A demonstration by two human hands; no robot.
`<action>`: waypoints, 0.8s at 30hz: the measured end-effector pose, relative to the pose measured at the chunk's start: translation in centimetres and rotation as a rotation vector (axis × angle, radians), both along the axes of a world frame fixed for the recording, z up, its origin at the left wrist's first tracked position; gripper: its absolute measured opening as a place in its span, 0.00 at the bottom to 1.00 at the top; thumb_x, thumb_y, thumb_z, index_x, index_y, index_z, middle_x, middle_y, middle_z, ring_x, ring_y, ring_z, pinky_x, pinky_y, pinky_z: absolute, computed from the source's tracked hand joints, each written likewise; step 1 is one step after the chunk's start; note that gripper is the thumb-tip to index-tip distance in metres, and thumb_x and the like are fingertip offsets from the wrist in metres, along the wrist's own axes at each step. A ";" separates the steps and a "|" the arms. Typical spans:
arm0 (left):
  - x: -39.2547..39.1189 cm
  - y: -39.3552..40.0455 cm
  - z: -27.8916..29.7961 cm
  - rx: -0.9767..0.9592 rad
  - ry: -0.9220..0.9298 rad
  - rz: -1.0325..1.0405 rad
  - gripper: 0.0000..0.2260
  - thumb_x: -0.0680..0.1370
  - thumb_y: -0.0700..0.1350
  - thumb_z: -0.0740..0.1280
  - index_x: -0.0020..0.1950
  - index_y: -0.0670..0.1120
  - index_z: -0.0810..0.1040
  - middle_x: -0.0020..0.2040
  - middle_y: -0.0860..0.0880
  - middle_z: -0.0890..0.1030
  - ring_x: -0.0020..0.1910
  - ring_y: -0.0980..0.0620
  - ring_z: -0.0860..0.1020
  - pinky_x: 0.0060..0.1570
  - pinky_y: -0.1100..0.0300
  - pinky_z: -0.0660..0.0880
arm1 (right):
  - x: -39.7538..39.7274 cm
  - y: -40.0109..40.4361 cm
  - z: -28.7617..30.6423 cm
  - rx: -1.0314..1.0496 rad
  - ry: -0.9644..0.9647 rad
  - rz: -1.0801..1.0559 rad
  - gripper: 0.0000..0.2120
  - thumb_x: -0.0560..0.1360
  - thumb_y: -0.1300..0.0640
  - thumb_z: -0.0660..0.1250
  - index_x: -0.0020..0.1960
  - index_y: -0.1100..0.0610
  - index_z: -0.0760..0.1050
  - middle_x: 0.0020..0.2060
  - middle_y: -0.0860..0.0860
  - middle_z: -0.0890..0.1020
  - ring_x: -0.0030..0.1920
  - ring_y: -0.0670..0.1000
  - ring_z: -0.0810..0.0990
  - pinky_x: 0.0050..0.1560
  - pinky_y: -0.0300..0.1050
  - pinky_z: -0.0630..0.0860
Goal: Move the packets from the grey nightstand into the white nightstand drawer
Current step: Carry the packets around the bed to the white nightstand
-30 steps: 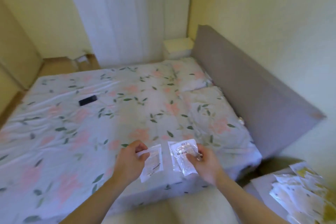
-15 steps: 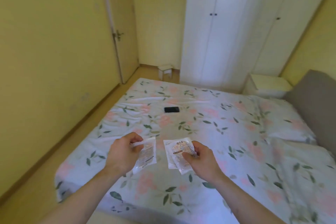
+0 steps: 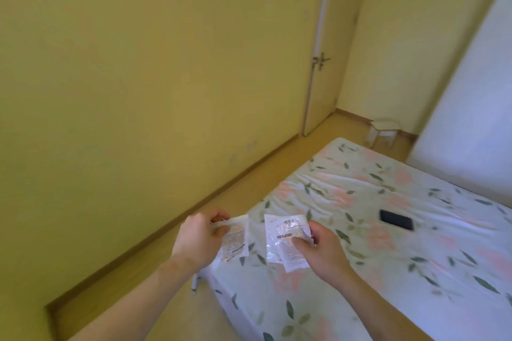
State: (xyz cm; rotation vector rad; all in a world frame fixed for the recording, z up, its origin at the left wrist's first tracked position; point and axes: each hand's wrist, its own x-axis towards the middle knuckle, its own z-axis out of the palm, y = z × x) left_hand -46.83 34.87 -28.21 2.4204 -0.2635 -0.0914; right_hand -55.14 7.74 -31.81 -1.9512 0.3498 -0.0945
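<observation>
My left hand (image 3: pixel 198 238) pinches a clear white packet (image 3: pixel 235 241) by its top edge, and the packet hangs down below the fingers. My right hand (image 3: pixel 322 250) grips two overlapping clear packets (image 3: pixel 285 241) with printed labels. Both hands are held out in front of me, over the foot corner of the bed (image 3: pixel 388 257). Neither the grey nightstand nor the white nightstand is in view.
A yellow wall fills the left side, with a strip of wooden floor (image 3: pixel 249 183) between it and the bed. A closed door (image 3: pixel 322 63) with a handle stands at the far end. A small white stool (image 3: pixel 383 133) and a white wardrobe (image 3: pixel 476 108) are beyond the bed. A black phone (image 3: pixel 396 219) lies on the sheet.
The view has swung left, from the headboard and grey nightstand to the bed's foot, wall and door. Both hands keep the same grip on their packets.
</observation>
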 end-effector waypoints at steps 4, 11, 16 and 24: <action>7.5 9.2 -0.6 -0.035 -0.016 0.205 0.08 0.78 0.44 0.71 0.53 0.58 0.81 0.44 0.62 0.83 0.41 0.61 0.80 0.40 0.64 0.75 | 12.5 8.3 1.0 0.033 -0.002 0.231 0.11 0.76 0.61 0.70 0.54 0.47 0.80 0.46 0.44 0.87 0.46 0.48 0.86 0.46 0.46 0.81; 16.5 17.9 -1.2 -0.060 0.000 0.267 0.09 0.78 0.44 0.71 0.52 0.59 0.81 0.45 0.62 0.83 0.42 0.59 0.80 0.41 0.62 0.76 | 23.7 17.7 1.4 0.036 -0.019 0.271 0.08 0.78 0.60 0.68 0.52 0.49 0.81 0.46 0.45 0.87 0.46 0.47 0.86 0.44 0.41 0.79; 26.0 24.7 -1.3 -0.063 -0.011 0.231 0.08 0.78 0.44 0.71 0.50 0.58 0.82 0.44 0.62 0.82 0.40 0.62 0.78 0.35 0.69 0.69 | 31.8 25.0 0.7 0.068 -0.039 0.189 0.07 0.78 0.60 0.69 0.52 0.49 0.82 0.46 0.45 0.87 0.47 0.47 0.86 0.48 0.49 0.83; 41.0 26.1 1.9 -0.084 -0.029 0.024 0.07 0.78 0.43 0.70 0.48 0.57 0.82 0.44 0.63 0.82 0.45 0.61 0.79 0.43 0.62 0.75 | 40.9 27.0 3.1 0.059 -0.092 0.013 0.12 0.78 0.60 0.69 0.55 0.44 0.82 0.48 0.40 0.87 0.49 0.42 0.85 0.52 0.48 0.83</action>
